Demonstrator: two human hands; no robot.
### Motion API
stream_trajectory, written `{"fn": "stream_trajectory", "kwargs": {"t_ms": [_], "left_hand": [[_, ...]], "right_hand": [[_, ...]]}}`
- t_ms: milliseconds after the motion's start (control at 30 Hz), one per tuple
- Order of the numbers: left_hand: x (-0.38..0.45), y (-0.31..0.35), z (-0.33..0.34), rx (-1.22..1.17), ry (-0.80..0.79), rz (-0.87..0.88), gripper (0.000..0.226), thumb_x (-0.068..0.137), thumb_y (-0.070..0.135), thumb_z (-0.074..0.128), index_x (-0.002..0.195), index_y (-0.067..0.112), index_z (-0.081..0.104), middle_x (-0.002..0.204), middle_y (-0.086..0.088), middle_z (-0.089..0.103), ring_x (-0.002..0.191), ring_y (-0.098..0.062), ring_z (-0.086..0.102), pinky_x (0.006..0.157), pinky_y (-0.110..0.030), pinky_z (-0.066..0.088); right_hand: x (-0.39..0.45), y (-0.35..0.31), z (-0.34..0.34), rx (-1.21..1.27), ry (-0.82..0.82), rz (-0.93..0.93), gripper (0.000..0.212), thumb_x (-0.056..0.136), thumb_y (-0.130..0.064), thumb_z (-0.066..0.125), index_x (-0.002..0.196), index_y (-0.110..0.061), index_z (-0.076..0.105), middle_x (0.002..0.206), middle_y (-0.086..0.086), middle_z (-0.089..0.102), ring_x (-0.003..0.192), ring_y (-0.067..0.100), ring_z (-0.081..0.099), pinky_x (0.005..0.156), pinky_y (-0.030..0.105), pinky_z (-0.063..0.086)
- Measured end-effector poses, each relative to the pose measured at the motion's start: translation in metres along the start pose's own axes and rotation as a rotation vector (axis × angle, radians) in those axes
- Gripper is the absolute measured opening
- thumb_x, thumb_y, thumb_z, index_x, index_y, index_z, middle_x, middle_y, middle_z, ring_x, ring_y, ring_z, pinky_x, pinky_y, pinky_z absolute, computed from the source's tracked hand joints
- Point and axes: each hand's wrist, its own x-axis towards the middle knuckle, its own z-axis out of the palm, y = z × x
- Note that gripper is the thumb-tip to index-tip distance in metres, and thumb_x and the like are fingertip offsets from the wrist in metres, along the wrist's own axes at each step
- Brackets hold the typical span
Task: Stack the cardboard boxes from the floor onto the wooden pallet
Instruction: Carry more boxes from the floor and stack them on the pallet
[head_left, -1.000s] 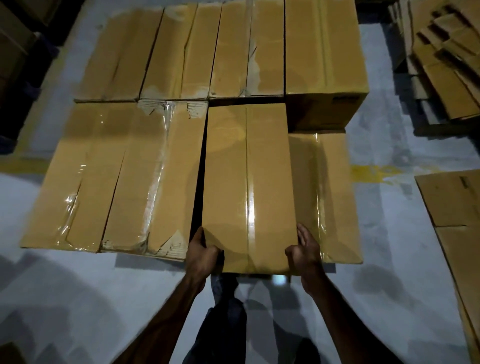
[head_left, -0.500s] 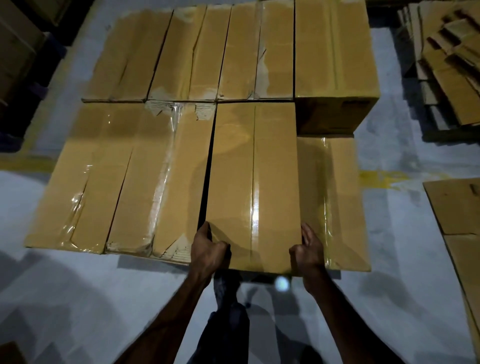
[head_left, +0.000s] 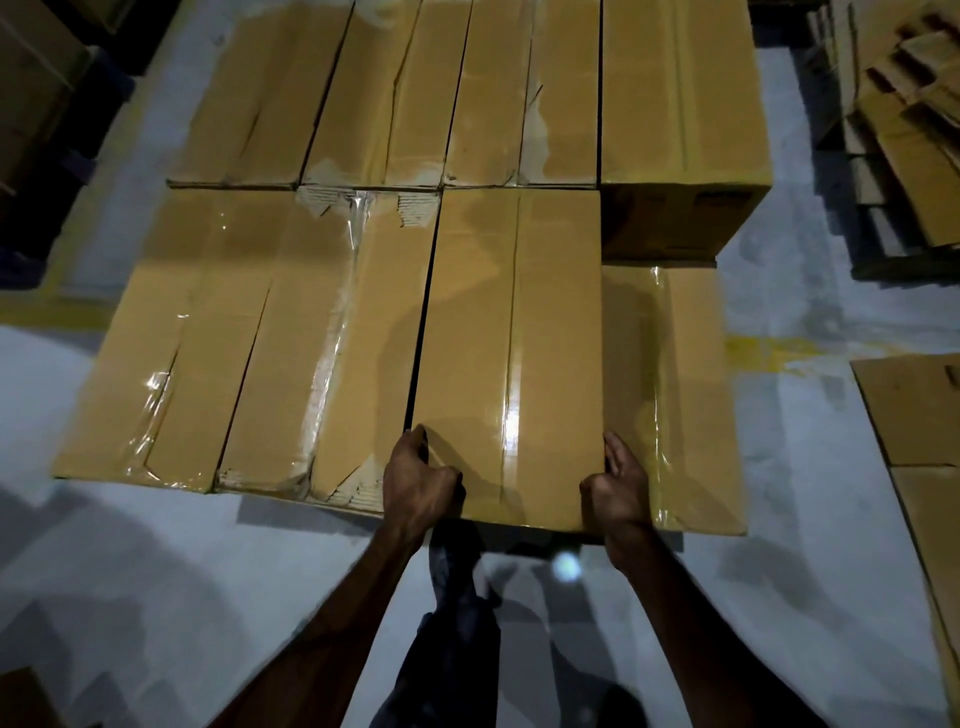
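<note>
A taped cardboard box lies lengthwise in the near row of the stack, its far end against the back row. My left hand grips its near left corner, thumb on top. At the near right corner my right hand holds the edge with curled fingers. Two more boxes lie to its left at the same height, a thin dark gap between. A lower box sits to its right. The back row holds several boxes, and one taller box stands at the back right. The pallet is hidden under the boxes.
Flattened cardboard sheets lie on the grey floor at the right. A heap of folded cardboard on a pallet is at the far right. Dark stacked boxes stand at the far left. My leg shows below the box.
The box I hold has slid forward and its far end now meets the back row. Both hands moved with it and keep their grip on the near corners.
</note>
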Motion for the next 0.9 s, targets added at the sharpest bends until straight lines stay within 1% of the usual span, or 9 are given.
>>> {"fn": "stream_trajectory", "kwargs": {"t_ms": [67, 133, 233, 367, 467, 600, 667, 800, 900], "left_hand": [[0.002, -0.002, 0.0, 0.008, -0.001, 0.019, 0.058, 0.08, 0.002, 0.074, 0.132, 0.022, 0.059, 0.092, 0.028, 0.051, 0.08, 0.003, 0.054, 0.059, -0.019, 0.045], [0.001, 0.0, 0.0, 0.006, -0.005, 0.029, 0.055, 0.08, 0.003, 0.075, 0.127, 0.027, 0.058, 0.095, 0.024, 0.054, 0.085, -0.006, 0.061, 0.062, -0.017, 0.049], [0.0, -0.001, 0.005, 0.036, 0.003, 0.088, 0.059, 0.075, 0.012, 0.078, 0.131, 0.019, 0.062, 0.107, 0.006, 0.061, 0.098, -0.022, 0.063, 0.083, -0.038, 0.06], [-0.007, -0.008, 0.011, -0.032, 0.059, 0.087, 0.069, 0.077, 0.01, 0.075, 0.144, 0.008, 0.057, 0.134, -0.003, 0.066, 0.123, -0.029, 0.063, 0.101, -0.046, 0.057], [-0.015, -0.028, 0.008, 0.102, 0.174, 0.152, 0.056, 0.079, 0.025, 0.065, 0.131, 0.005, 0.061, 0.127, -0.015, 0.067, 0.119, -0.038, 0.061, 0.098, -0.057, 0.054], [-0.025, -0.075, -0.006, 0.399, 0.244, 0.129, 0.057, 0.085, 0.035, 0.065, 0.133, 0.005, 0.055, 0.138, -0.019, 0.053, 0.131, -0.044, 0.048, 0.097, -0.059, 0.049], [-0.029, -0.097, -0.014, 0.377, 0.268, 0.112, 0.058, 0.085, 0.035, 0.057, 0.131, 0.0, 0.052, 0.135, -0.024, 0.05, 0.126, -0.049, 0.047, 0.093, -0.059, 0.048], [-0.028, -0.125, -0.022, 0.24, 0.237, 0.077, 0.074, 0.09, 0.033, 0.052, 0.155, -0.001, 0.043, 0.162, -0.037, 0.027, 0.148, -0.057, 0.026, 0.115, -0.063, 0.034], [-0.023, -0.131, -0.022, 0.192, 0.195, 0.163, 0.073, 0.091, 0.027, 0.051, 0.157, 0.0, 0.041, 0.166, -0.034, 0.022, 0.152, -0.056, 0.024, 0.112, -0.062, 0.04]], "right_hand": [[0.0, -0.003, 0.0, 0.005, -0.007, 0.0, 0.086, 0.087, 0.025, 0.045, 0.163, -0.014, 0.035, 0.163, 0.003, 0.043, 0.147, 0.022, 0.045, 0.119, 0.043, 0.043], [0.0, -0.004, -0.001, 0.004, -0.007, -0.001, 0.084, 0.088, 0.024, 0.045, 0.162, -0.014, 0.036, 0.161, 0.003, 0.046, 0.144, 0.021, 0.048, 0.12, 0.045, 0.042], [0.0, -0.001, -0.003, -0.03, -0.023, -0.034, 0.082, 0.088, 0.023, 0.045, 0.161, -0.014, 0.04, 0.157, 0.003, 0.051, 0.139, 0.02, 0.053, 0.117, 0.039, 0.046], [-0.002, 0.0, -0.009, -0.137, -0.073, -0.065, 0.083, 0.087, 0.021, 0.049, 0.158, -0.021, 0.045, 0.149, -0.003, 0.059, 0.134, 0.018, 0.058, 0.104, 0.031, 0.052], [-0.005, 0.001, -0.011, -0.246, -0.133, -0.092, 0.074, 0.092, 0.006, 0.059, 0.155, -0.031, 0.047, 0.14, -0.007, 0.064, 0.124, 0.017, 0.062, 0.101, 0.034, 0.053], [-0.014, 0.008, -0.012, -0.294, -0.145, -0.024, 0.061, 0.1, -0.016, 0.067, 0.155, -0.031, 0.045, 0.137, -0.005, 0.061, 0.121, 0.021, 0.058, 0.108, 0.042, 0.048], [-0.018, 0.015, -0.012, -0.294, -0.153, -0.011, 0.06, 0.101, -0.022, 0.068, 0.156, -0.029, 0.044, 0.139, -0.003, 0.061, 0.123, 0.023, 0.057, 0.112, 0.05, 0.047], [-0.021, 0.022, -0.011, -0.262, -0.133, -0.001, 0.059, 0.101, -0.019, 0.068, 0.155, -0.027, 0.045, 0.138, 0.0, 0.063, 0.124, 0.026, 0.059, 0.111, 0.054, 0.049], [-0.022, 0.022, -0.007, -0.266, -0.123, -0.006, 0.06, 0.101, -0.016, 0.067, 0.156, -0.024, 0.044, 0.14, 0.001, 0.061, 0.125, 0.025, 0.058, 0.11, 0.052, 0.05]]}}
